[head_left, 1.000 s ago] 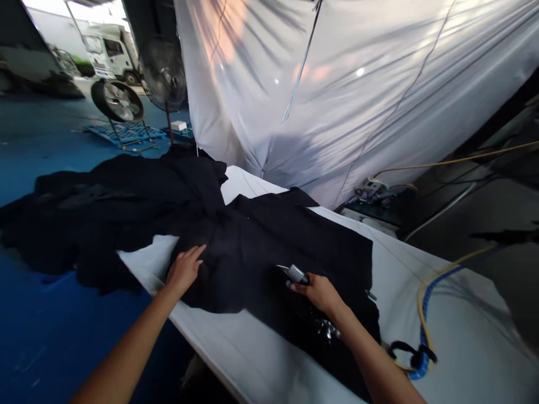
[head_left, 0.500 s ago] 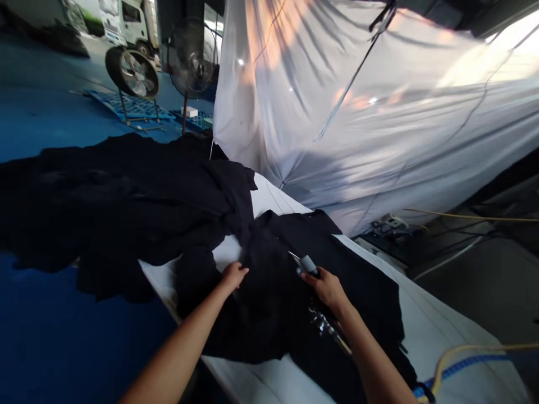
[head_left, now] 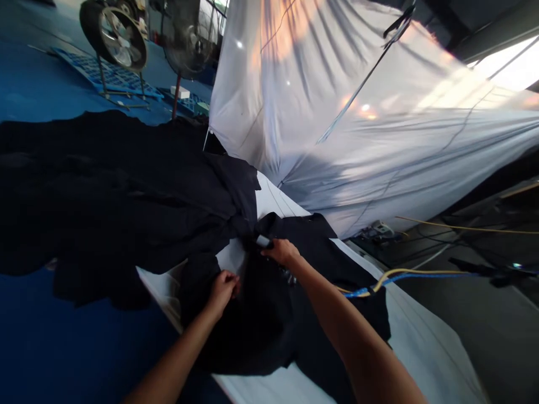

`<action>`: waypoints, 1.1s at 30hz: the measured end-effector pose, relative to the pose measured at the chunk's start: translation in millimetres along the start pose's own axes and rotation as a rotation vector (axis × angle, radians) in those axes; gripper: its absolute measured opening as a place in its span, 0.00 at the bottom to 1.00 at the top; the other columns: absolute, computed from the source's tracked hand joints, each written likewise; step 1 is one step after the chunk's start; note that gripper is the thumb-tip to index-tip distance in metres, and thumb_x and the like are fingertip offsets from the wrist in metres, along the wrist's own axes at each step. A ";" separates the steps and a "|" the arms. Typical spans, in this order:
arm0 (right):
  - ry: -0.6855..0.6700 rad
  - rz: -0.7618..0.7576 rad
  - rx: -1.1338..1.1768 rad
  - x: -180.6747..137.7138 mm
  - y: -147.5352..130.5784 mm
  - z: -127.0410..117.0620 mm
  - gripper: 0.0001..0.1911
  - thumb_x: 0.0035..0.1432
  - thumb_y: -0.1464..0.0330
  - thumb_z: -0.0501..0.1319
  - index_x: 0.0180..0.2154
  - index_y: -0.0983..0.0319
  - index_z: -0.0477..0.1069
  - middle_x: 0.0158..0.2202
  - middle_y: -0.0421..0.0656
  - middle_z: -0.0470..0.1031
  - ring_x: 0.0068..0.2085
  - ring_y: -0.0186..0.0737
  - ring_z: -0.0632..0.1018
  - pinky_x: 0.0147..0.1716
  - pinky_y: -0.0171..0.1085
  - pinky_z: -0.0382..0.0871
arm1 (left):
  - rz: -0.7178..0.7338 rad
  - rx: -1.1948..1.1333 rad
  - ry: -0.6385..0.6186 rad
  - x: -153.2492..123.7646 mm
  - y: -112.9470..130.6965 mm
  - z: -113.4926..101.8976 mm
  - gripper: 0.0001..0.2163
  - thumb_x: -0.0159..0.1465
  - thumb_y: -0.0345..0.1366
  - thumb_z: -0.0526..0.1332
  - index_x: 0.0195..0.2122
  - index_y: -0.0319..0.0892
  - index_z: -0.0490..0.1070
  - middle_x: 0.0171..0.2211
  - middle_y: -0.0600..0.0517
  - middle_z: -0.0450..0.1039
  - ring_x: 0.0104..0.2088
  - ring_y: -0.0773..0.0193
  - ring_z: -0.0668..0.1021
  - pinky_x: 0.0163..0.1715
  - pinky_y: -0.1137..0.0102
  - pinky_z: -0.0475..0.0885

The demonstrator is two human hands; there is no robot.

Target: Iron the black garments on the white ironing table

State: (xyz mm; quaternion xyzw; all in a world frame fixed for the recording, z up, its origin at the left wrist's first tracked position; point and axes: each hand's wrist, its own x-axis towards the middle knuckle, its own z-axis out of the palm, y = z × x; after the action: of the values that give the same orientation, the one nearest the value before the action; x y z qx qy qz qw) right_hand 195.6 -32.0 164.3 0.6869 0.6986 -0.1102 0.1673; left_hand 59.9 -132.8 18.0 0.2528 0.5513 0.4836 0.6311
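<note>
Cloth lies dark and rumpled across a white bench

Black fabric covers most of the bench's middle, and a larger spread of it reaches away to the left, above the blue floor; what bears that part is hidden. The right hand is closed around a small tool with a grey end, near the middle of the fabric. The tool's tip is lost against the black, so whether it touches the cloth cannot be told. The left hand is nearer and to the left, its fingers curled inward at the cloth; whether they pinch any of it cannot be told. A patch of white bench shows between the fabric's folds, just beyond the left hand.

Something shiny, too blurred to name, sits by the right wrist. A yellow hose and a blue hose run in from the right, passing behind the right forearm.

On the far side hangs a pale sheet, creased and partly lit orange. At far left stand a drum fan and a pedestal fan, with a small white box near the pedestal fan's pole.
</note>
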 end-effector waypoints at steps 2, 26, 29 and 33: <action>0.080 0.106 0.027 14.8 0.7 -5.8 0.28 0.47 0.48 0.55 0.46 0.55 0.67 0.43 0.45 0.73 0.43 0.47 0.73 0.36 0.38 0.65 | 0.017 0.035 -0.055 -3.4 3.8 -3.9 0.10 0.46 0.41 0.60 0.23 0.42 0.61 0.14 0.59 0.64 0.16 0.71 0.68 0.15 0.76 0.60; 0.094 0.653 0.372 -165.6 243.3 93.4 0.27 0.44 0.48 0.57 0.40 0.60 0.71 0.37 0.47 0.74 0.38 0.45 0.75 0.31 0.34 0.64 | 0.247 1.137 -0.760 -35.7 -8.3 62.1 0.33 0.38 0.42 0.67 0.47 0.43 0.63 0.41 0.48 0.72 0.42 0.58 0.74 0.38 0.71 0.67; 0.121 0.675 0.407 -185.7 282.8 116.3 0.26 0.44 0.49 0.57 0.39 0.61 0.71 0.37 0.46 0.74 0.38 0.44 0.75 0.31 0.34 0.64 | 0.293 1.258 -0.727 -33.9 -14.7 74.9 0.32 0.40 0.31 0.63 0.49 0.43 0.61 0.42 0.48 0.71 0.44 0.59 0.73 0.41 0.72 0.65; 0.148 0.735 0.443 -217.1 335.7 143.1 0.24 0.45 0.51 0.57 0.39 0.61 0.71 0.37 0.46 0.74 0.39 0.44 0.75 0.32 0.34 0.64 | 0.307 1.315 -0.610 -24.5 -19.4 92.2 0.25 0.41 0.26 0.59 0.44 0.44 0.65 0.37 0.52 0.74 0.37 0.63 0.75 0.38 0.73 0.66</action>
State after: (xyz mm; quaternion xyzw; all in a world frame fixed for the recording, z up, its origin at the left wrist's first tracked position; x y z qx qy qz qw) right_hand 542.1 -276.5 141.7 0.9152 0.3774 -0.1409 -0.0068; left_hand 154.9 -142.7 36.9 0.7761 0.4856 0.0448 0.3998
